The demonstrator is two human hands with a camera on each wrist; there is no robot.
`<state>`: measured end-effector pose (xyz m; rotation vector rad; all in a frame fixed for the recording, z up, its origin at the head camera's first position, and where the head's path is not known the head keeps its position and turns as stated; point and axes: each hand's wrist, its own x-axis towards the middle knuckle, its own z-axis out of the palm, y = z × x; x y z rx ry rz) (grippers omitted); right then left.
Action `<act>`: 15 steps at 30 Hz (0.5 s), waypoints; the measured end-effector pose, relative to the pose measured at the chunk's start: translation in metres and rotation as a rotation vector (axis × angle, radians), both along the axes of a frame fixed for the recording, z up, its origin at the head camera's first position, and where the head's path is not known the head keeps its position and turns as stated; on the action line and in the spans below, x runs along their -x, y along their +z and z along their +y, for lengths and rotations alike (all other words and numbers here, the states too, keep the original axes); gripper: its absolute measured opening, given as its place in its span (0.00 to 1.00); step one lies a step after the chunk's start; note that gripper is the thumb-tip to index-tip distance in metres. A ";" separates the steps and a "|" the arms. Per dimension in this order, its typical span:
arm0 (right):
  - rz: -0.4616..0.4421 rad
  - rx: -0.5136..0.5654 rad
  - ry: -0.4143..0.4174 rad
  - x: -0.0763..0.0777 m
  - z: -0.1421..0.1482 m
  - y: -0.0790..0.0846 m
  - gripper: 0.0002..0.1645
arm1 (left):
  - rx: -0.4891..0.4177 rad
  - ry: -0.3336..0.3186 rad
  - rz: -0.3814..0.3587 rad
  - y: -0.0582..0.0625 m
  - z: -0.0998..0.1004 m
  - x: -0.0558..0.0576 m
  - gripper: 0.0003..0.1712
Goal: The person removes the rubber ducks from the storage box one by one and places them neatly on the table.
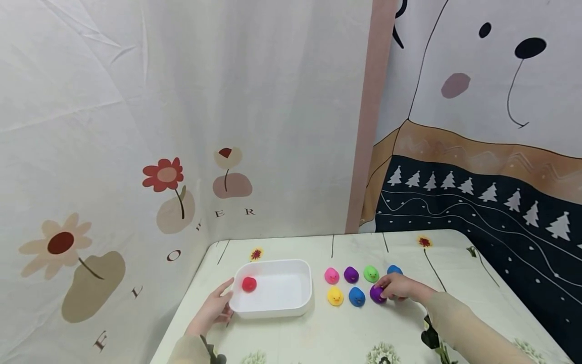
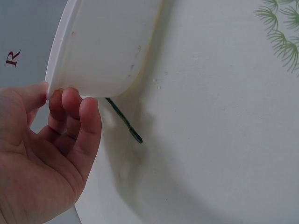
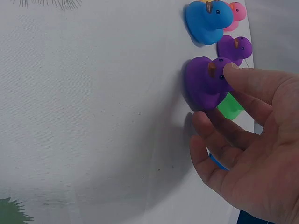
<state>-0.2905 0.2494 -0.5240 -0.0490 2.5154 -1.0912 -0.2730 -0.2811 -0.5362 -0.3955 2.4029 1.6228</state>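
Note:
My left hand [image 1: 215, 308] pinches the left rim of a white plastic basin [image 1: 291, 309], thumb on the outside in the left wrist view. A red rounded object [image 1: 249, 284] lies inside at the basin's left end; its kind is too small to tell. At the right, my right hand [image 1: 400, 286] holds a purple rubber duck [image 3: 203, 84] between thumb and fingers, the thumb on its head. This duck is at the right end of the front row, next to a blue rubber duck [image 1: 356, 297] and a yellow one.
Behind stands a second row of rubber ducks: pink [image 1: 332, 275], purple [image 1: 351, 274], green [image 1: 371, 273] and blue [image 1: 394, 269], the last partly hidden by my right hand. A flower-print cloth [image 1: 318, 338] covers the table. Printed curtains [image 1: 291, 126] hang behind it.

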 end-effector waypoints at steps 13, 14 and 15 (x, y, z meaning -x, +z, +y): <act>0.002 -0.005 -0.010 0.000 0.000 -0.002 0.18 | -0.011 0.003 0.003 -0.002 -0.001 0.001 0.31; 0.002 -0.003 -0.008 0.001 0.001 -0.001 0.18 | -0.011 0.002 0.003 -0.002 -0.001 0.001 0.31; 0.003 -0.003 -0.005 0.001 0.001 -0.001 0.18 | -0.012 0.003 0.004 -0.003 -0.001 0.001 0.31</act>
